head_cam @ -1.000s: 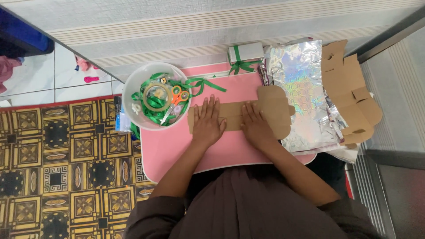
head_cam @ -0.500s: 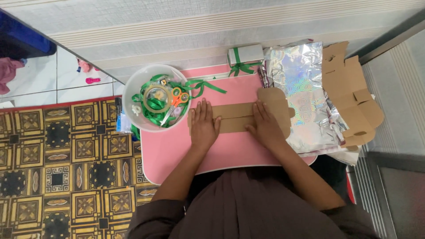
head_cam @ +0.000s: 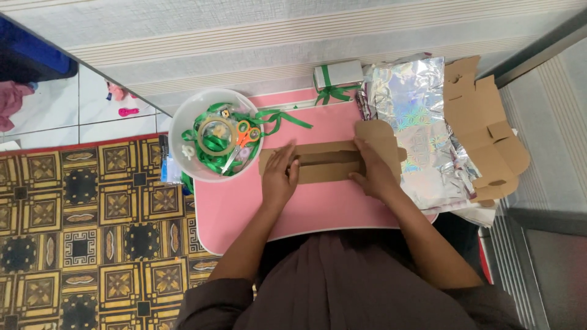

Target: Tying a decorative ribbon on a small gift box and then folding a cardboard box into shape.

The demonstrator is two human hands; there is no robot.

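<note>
Brown cardboard, a flat die-cut box blank (head_cam: 333, 162), lies across the middle of the pink table (head_cam: 318, 208), and in this single head view we have both palms pressed on it. Our left hand (head_cam: 280, 176) sits on the blank's nine o'clock end, fingers together and stretched toward twelve o'clock, flat rather than gripping. Our right hand (head_cam: 373, 171) covers the three o'clock end, fingers close together and curved over the rounded flap there, pinning it down. Compared with the pictures from a moment ago, our hands have slid apart: they lay side by side near the centre, and now a long folded strip of cardboard shows between them, its crease running from nine to three o'clock. We judge from this that a long panel has just been folded over and is being flattened, so the blank is starting to take shape. At ten o'clock from the blank stands a white bowl (head_cam: 215, 134) holding green ribbon (head_cam: 269, 116), a tape roll (head_cam: 215, 131) and orange-handled scissors (head_cam: 244, 135). At twelve o'clock sits a small wrapped gift (head_cam: 337, 76) tied in green. Toward two o'clock lies holographic silver wrapping (head_cam: 422, 122), with a second cardboard blank (head_cam: 486, 128) beyond it at three o'clock.
</note>
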